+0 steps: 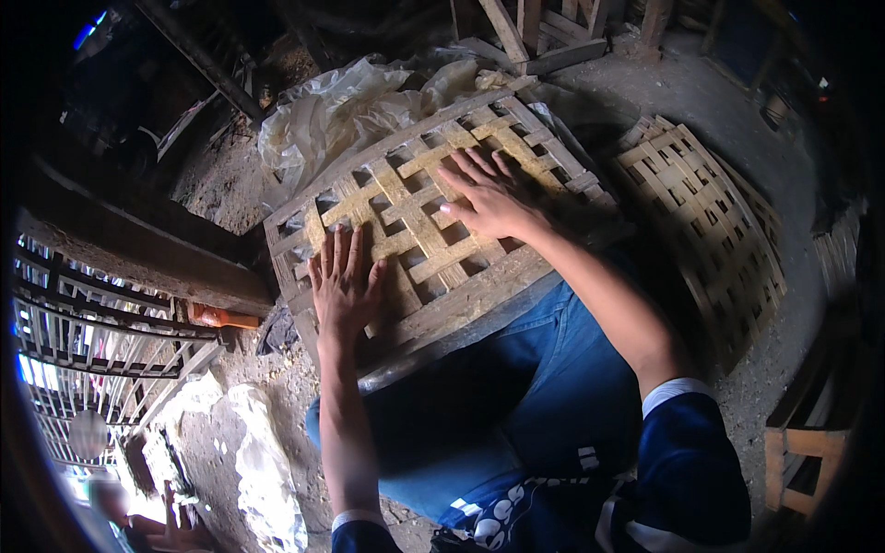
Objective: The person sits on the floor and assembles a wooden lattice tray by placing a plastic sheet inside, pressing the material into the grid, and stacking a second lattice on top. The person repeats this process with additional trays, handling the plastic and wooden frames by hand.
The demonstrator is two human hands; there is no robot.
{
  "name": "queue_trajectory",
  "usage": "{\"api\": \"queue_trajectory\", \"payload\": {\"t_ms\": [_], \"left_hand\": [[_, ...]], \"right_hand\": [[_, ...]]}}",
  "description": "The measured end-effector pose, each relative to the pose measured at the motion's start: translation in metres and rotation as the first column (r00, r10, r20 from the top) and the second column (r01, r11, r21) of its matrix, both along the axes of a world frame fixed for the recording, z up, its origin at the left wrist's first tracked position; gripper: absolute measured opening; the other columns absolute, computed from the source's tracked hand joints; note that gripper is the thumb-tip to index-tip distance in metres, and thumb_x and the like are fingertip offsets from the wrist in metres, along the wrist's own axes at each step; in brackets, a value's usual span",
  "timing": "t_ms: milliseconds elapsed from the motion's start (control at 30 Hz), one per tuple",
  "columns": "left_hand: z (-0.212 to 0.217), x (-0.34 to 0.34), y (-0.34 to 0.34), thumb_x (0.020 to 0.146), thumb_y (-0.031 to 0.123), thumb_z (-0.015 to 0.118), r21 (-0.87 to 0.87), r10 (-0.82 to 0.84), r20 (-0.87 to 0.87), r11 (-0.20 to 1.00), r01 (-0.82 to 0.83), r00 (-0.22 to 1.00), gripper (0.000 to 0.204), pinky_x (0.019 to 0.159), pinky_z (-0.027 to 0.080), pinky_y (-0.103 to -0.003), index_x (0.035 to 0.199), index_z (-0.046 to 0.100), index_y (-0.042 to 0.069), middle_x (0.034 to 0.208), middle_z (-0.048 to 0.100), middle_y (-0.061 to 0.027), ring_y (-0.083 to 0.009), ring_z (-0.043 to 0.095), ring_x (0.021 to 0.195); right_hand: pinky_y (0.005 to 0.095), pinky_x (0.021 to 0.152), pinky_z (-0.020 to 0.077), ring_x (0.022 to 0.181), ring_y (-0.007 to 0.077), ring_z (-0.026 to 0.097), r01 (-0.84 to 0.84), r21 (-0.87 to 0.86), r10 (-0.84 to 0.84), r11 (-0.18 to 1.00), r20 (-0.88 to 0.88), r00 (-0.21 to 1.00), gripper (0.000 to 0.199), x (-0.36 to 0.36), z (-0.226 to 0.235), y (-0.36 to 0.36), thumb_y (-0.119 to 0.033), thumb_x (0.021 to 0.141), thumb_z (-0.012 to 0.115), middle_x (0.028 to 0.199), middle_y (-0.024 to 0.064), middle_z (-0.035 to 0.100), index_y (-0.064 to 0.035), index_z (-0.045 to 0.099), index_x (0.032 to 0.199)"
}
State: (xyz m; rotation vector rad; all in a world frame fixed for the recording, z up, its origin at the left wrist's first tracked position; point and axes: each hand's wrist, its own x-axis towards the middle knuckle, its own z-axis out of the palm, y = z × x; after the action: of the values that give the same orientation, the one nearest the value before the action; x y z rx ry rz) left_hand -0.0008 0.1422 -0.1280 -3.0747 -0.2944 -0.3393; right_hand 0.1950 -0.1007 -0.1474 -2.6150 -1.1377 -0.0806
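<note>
Dirt floor [701, 101] all round — both hands, left hand [343, 288] and right hand [489, 195], lie open and flat on a woven bamboo panel [433, 230] resting on the lap.

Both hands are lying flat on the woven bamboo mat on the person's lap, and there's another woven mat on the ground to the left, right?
Not quite. The left hand and right hand do lie flat on the woven bamboo mat on the lap, but the other woven mat lies on the ground to the person's right, not the left. The head view shows it.
</note>
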Motion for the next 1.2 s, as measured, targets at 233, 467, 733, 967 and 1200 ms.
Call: {"api": "queue_trajectory", "payload": {"t_ms": [233, 467, 733, 967, 1200], "left_hand": [[0.018, -0.046, 0.070, 0.105, 0.049, 0.044, 0.080, 0.228, -0.103, 0.972, -0.221, 0.968, 0.059, 0.117, 0.018, -0.071, 0.159, 0.035, 0.026, 0.167, 0.027, -0.0073, -0.0358, 0.025, 0.153], [0.000, -0.153, 0.232, 0.107, 0.055, 0.029, -0.072, 0.437, 0.081, 0.899, -0.432, 0.896, 0.067, 0.122, 0.025, -0.050, 0.158, 0.034, 0.011, 0.165, 0.029, -0.0166, -0.0408, 0.026, 0.151], [0.013, 0.081, -0.011, 0.101, 0.057, 0.046, -0.016, -0.033, 0.172, 0.999, 0.036, 0.985, 0.067, 0.121, 0.020, -0.061, 0.157, 0.039, 0.020, 0.165, 0.030, -0.0128, -0.0379, 0.025, 0.152], [0.006, 0.002, 0.067, 0.099, 0.054, 0.051, 0.081, 0.159, 0.009, 0.984, -0.159, 0.987, 0.065, 0.118, 0.024, -0.064, 0.155, 0.040, 0.023, 0.164, 0.033, -0.0092, -0.0380, 0.029, 0.150], [-0.022, -0.154, 0.283, 0.107, 0.041, 0.040, 0.795, 0.531, -0.109, 0.554, -0.247, 0.840, 0.050, 0.117, 0.024, -0.066, 0.152, 0.045, 0.020, 0.166, 0.030, -0.0079, -0.0381, 0.021, 0.154]], "right_hand": [[0.0533, 0.126, 0.0097, 0.158, 0.0325, 0.005, 0.196, 0.020, -0.194, 0.980, -0.069, 0.979, 0.070, 0.064, -0.005, -0.100, -0.061, 0.105, 0.029, 0.171, 0.0107, 0.010, -0.0207, 0.024, 0.162], [0.0498, 0.124, 0.0214, 0.152, 0.0464, 0.017, 0.516, 0.143, -0.523, 0.845, 0.012, 0.852, 0.073, 0.108, -0.034, -0.261, -0.053, 0.105, 0.043, 0.164, 0.0294, 0.020, -0.0044, 0.030, 0.158], [0.0465, 0.127, 0.0140, 0.156, 0.0356, 0.015, -0.267, 0.255, 0.266, 0.929, 0.040, 0.963, 0.068, 0.001, 0.030, 0.043, -0.035, 0.102, 0.057, 0.167, 0.0187, 0.020, -0.0099, 0.031, 0.159], [0.0565, 0.125, -0.0022, 0.158, 0.0289, 0.000, 0.269, -0.221, -0.284, 0.938, -0.040, 0.958, 0.080, 0.074, 0.017, -0.074, -0.067, 0.103, 0.017, 0.171, 0.0084, 0.002, -0.0155, 0.013, 0.164], [0.0533, 0.125, 0.0135, 0.154, 0.0462, 0.008, 0.440, 0.220, -0.462, 0.871, 0.059, 0.885, 0.074, 0.108, -0.010, -0.187, -0.055, 0.104, 0.045, 0.167, 0.0231, 0.015, -0.0069, 0.030, 0.159]]}}
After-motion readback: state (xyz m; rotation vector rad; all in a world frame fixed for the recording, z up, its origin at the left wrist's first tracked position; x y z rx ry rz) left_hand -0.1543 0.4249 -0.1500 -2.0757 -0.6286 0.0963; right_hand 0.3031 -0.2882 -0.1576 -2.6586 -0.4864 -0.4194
